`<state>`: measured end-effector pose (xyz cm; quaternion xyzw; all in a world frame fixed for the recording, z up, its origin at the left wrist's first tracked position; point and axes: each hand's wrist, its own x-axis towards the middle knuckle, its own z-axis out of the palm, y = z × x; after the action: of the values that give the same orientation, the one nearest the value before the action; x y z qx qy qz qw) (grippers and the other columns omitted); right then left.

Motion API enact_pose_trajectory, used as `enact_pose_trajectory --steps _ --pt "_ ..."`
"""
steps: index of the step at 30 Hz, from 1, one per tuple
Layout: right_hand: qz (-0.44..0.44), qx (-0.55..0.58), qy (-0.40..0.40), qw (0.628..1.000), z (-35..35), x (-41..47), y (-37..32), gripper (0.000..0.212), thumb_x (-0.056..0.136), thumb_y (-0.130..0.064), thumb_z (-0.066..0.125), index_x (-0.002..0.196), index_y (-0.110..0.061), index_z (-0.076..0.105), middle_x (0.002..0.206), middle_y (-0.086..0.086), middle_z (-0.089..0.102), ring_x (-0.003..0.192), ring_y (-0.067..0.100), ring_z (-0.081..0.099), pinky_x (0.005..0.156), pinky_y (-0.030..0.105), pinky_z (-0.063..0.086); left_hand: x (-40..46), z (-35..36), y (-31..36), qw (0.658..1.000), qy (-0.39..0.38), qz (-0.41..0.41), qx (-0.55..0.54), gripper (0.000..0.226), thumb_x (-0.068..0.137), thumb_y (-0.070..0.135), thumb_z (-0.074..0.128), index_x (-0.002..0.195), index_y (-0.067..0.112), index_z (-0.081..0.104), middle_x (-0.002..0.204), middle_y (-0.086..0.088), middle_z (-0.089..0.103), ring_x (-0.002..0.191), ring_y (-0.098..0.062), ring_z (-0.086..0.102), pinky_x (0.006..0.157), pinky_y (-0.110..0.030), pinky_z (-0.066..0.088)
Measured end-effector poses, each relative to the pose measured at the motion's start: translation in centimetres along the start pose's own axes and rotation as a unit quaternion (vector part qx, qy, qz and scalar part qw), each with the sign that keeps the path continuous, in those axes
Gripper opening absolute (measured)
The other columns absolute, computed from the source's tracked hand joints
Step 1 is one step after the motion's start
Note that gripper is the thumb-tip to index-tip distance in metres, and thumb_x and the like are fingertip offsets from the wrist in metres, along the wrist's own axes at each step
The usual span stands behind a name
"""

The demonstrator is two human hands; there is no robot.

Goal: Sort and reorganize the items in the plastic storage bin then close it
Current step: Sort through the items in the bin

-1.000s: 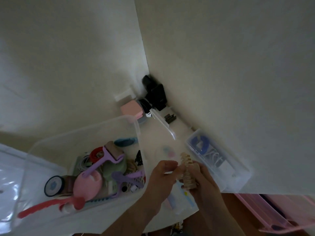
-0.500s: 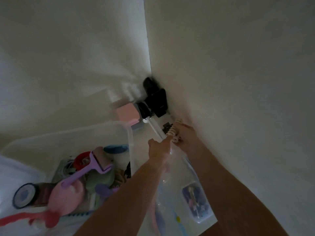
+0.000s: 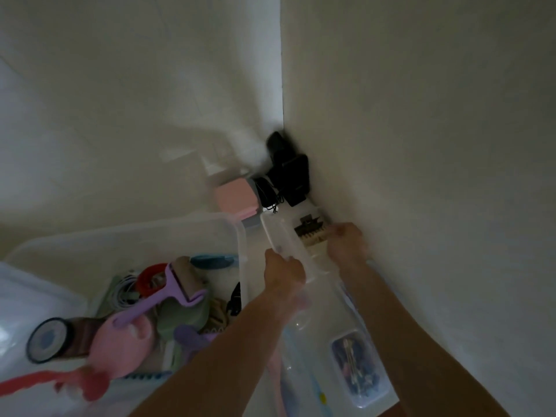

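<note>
Reaching: both arms stretch toward the far corner where the two walls meet.
Left hand [image 3: 282,270]: fingers curled round the near end of a clear plastic lid [image 3: 285,245], gripping it; the lid is tilted up, beside the bin's right wall.
Right hand [image 3: 347,240]: by the right wall, pinching a beige hair clip [image 3: 314,237] that lies just beside a dark hair clip [image 3: 308,225].
Storage bin [image 3: 192,225]: clear plastic, open, at lower left; inside lie a purple lint roller [image 3: 177,288], a pink round brush [image 3: 126,338], a red band [image 3: 150,275], a tape roll [image 3: 48,340], a green case [image 3: 183,314] and white cable [image 3: 125,288].
Small clear box [image 3: 359,373]: at lower right near the wall, holding blue and white bits too blurred to name.
Corner: a pink box [image 3: 236,198] and black devices [image 3: 288,173] with cords.
</note>
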<state>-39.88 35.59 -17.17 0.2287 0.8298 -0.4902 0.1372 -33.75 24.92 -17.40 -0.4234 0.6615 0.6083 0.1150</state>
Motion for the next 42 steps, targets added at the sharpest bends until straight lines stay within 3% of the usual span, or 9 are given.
enact_pose_trajectory --steps 7,15,21,26,31,34,37,40,42 --pt "-0.183 -0.073 0.061 0.978 -6.1 -3.5 1.1 0.031 0.093 -0.01 0.057 0.124 -0.016 0.058 0.123 0.006 0.063 0.112 0.026 0.059 0.092 0.029 0.042 -5.8 -4.5 3.5 0.987 -0.075 0.01 -0.145 0.031 0.094 -0.012 0.048 0.116 0.011 0.05 0.115 -0.019 0.06 0.084 -0.03 0.064 0.074 -0.04 0.058" --pt "-0.063 0.143 -0.141 0.978 -10.4 -10.8 -4.9 0.05 0.09 -0.031 0.067 0.135 -0.033 0.046 0.116 0.0 0.064 0.107 0.024 0.065 0.097 0.044 0.05 -12.9 -16.9 8.1 0.967 -0.157 0.078 -0.187 0.036 0.093 -0.012 0.05 0.123 0.005 0.058 0.113 -0.019 0.073 0.098 -0.042 0.072 0.075 -0.041 0.058" --pt "-0.131 0.213 -0.238 0.939 -4.6 -20.2 -8.9 0.038 0.097 -0.018 0.055 0.13 -0.037 0.05 0.108 0.003 0.072 0.088 0.028 0.073 0.067 0.032 0.058 -15.1 -27.3 6.5 0.95 -0.114 0.163 -0.241 0.066 0.067 0.038 0.086 0.124 0.012 0.064 0.122 -0.018 0.069 0.111 -0.04 0.067 0.099 -0.056 0.051" --pt "-0.141 0.206 -0.249 0.936 3.8 -26.6 -8.3 0.04 0.099 -0.012 0.053 0.129 -0.038 0.048 0.102 0.001 0.072 0.087 0.018 0.073 0.076 0.037 0.061 -16.7 -32.5 1.0 0.956 -0.017 0.157 -0.249 0.068 0.072 0.048 0.085 0.127 0.016 0.063 0.12 -0.008 0.071 0.09 -0.004 0.073 0.069 -0.018 0.058" --pt "-0.128 0.183 -0.331 0.917 10.6 -32.0 -6.4 0.051 0.098 -0.022 0.056 0.138 -0.047 0.037 0.127 -0.011 0.062 0.107 0.011 0.066 0.088 0.033 0.058 -16.1 -35.4 -4.4 0.942 -0.015 0.03 -0.334 0.084 0.04 0.036 0.092 0.12 0.023 0.071 0.112 -0.018 0.073 0.101 -0.039 0.071 0.09 -0.053 0.056" --pt "-0.242 0.009 -0.235 0.941 13.1 -33.8 -5.2 0.06 0.093 -0.045 0.058 0.143 -0.048 0.025 0.143 -0.023 0.041 0.131 0.006 0.045 0.103 0.031 0.045 -15.0 -37.0 -7.2 0.949 0.02 0.005 -0.316 0.064 0.065 0.025 0.071 0.126 0.009 0.064 0.103 -0.019 0.075 0.1 -0.043 0.069 0.097 -0.058 0.049" --pt "-0.428 -0.183 -0.094 0.88 15.3 -34.7 -5.1 0.054 0.091 -0.038 0.058 0.141 -0.027 0.043 0.141 -0.007 0.046 0.131 0.014 0.042 0.106 0.032 0.042 -14.3 -38.0 -8.9 0.951 0.042 0.001 -0.306 0.044 0.085 0.015 0.068 0.128 0.017 0.063 0.103 -0.017 0.076 0.093 -0.04 0.073 0.096 -0.055 0.05" --pt "-0.524 -0.246 -0.113 0.807 17.9 -35.4 -5.5 0.021 0.089 -0.024 0.058 0.109 -0.024 0.064 0.119 -0.007 0.062 0.118 0.017 0.054 0.096 0.035 0.048 -14.0 -38.8 -9.0 0.948 0.049 0.0 -0.314 0.082 0.056 0.04 0.093 0.13 0.017 0.063 0.108 -0.016 0.075 0.096 -0.037 0.073 0.092 -0.055 0.054" --pt "-0.53 -0.214 -0.114 0.813 18.4 -35.1 -5.7 0.013 0.092 -0.024 0.057 0.101 -0.025 0.065 0.115 -0.009 0.065 0.112 0.012 0.056 0.094 0.026 0.046 -13.3 -39.4 -9.1 0.948 0.034 0.008 -0.317 0.071 0.063 0.037 0.087 0.126 0.015 0.064 0.104 -0.012 0.076 0.093 -0.032 0.075 0.083 -0.049 0.06"
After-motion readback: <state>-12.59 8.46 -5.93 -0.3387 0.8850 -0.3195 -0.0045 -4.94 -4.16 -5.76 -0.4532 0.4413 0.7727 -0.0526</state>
